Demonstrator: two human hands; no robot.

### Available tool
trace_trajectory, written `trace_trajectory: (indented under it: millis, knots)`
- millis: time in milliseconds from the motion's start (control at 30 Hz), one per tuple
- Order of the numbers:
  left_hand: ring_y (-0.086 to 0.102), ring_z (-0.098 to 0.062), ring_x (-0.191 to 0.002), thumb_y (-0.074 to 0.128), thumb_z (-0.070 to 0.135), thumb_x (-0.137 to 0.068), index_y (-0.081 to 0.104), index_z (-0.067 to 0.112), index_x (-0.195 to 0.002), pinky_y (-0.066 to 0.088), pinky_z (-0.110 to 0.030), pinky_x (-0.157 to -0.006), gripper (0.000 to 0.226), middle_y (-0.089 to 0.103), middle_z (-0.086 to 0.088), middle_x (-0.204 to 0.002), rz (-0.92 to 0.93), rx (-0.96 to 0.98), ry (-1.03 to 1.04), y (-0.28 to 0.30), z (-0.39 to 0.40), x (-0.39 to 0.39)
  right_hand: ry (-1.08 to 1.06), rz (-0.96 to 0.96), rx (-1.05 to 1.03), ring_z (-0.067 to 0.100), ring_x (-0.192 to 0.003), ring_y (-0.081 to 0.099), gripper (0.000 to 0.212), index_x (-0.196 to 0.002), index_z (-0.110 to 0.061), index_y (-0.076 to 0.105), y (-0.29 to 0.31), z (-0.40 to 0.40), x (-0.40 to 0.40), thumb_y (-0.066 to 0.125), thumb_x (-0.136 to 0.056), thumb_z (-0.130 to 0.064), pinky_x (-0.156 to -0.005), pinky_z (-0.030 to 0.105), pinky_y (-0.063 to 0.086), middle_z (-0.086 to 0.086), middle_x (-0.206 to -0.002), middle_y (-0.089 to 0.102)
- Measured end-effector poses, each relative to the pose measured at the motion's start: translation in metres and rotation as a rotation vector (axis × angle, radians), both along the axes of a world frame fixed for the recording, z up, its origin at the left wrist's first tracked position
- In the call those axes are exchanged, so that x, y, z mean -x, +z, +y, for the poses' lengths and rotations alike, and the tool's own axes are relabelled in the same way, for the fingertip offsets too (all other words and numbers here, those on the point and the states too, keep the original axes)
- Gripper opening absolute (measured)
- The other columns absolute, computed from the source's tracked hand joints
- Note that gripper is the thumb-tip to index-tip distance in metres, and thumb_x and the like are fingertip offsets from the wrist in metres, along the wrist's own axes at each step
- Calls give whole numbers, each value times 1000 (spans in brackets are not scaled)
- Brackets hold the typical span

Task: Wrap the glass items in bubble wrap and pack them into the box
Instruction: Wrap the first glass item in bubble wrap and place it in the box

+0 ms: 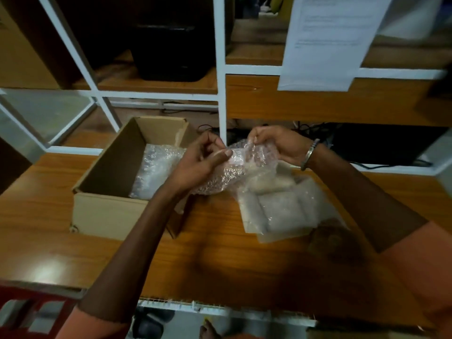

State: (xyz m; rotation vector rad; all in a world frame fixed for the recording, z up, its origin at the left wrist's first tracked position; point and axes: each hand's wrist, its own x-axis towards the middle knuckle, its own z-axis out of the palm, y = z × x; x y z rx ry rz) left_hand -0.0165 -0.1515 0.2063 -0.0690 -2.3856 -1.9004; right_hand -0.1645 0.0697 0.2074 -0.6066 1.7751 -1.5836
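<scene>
Above the wooden table, between the box and a pile of wrap, both my hands hold one bundle of bubble wrap (241, 167). My left hand (203, 160) grips its left end, thumb pressed on top. My right hand (276, 143) pinches the upper right edge. What is inside the bundle is hidden by the wrap. An open cardboard box (107, 209) stands at the left, with a bubble-wrapped parcel (156, 167) lying inside it.
Folded sheets of bubble wrap (278, 206) lie on the table (220, 260) right of the box. A white-framed shelf (221, 69) rises behind, holding a black device (171, 50) and a hanging paper sheet (327, 42). Cables run under the shelf.
</scene>
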Motion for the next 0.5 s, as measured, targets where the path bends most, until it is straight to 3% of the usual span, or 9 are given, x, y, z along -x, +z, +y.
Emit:
trace_trajectory:
  millis: [67,167,233,333,400,500]
  knots:
    - [68,-26,-103,81,25,-94,63,21,-121,61,-41,-87,32,66,-7,-117,-63,14,-20,-6,22,0,-49,33,-79,26,-71,57,10,-97,-10,70,-9,35,-3,63,-92,-5,-68,36,45,10,-82,71]
    - [64,-20,-126,83,54,-86,58,37,-142,60,-43,-101,64,62,-1,-141,-236,253,-224,-18,55,-4,-67,32,-89,26,-76,56,14,-106,-8,71,-15,87,-15,73,-92,-6,-71,35,43,10,-84,71]
    - [66,-12,-121,75,64,-90,67,35,-134,57,-42,-102,54,69,7,-134,-308,360,-346,-30,82,-8,-48,66,-109,31,-88,58,25,-114,-5,70,-18,116,-23,77,-91,-9,-78,39,46,11,-92,73]
    - [71,-20,-117,72,72,-89,78,26,-115,54,-52,-108,52,77,3,-120,-353,215,-310,-44,124,-13,-6,31,-93,36,-101,58,37,-118,-11,73,-30,148,-31,85,-83,-18,-91,50,44,17,-104,73]
    - [73,-24,-118,82,59,-87,77,22,-119,54,-55,-109,49,79,-1,-122,-344,68,-220,-55,145,-15,-77,28,-102,41,-104,62,39,-111,-17,78,-43,163,-32,92,-75,-23,-97,58,48,16,-113,75]
    - [76,-25,-111,90,24,-85,69,9,-121,59,-55,-104,44,79,-7,-116,-347,-3,-34,-76,159,-13,-285,51,-133,48,-118,66,38,-106,-19,78,-66,185,-36,95,-72,-18,-101,64,52,15,-123,74]
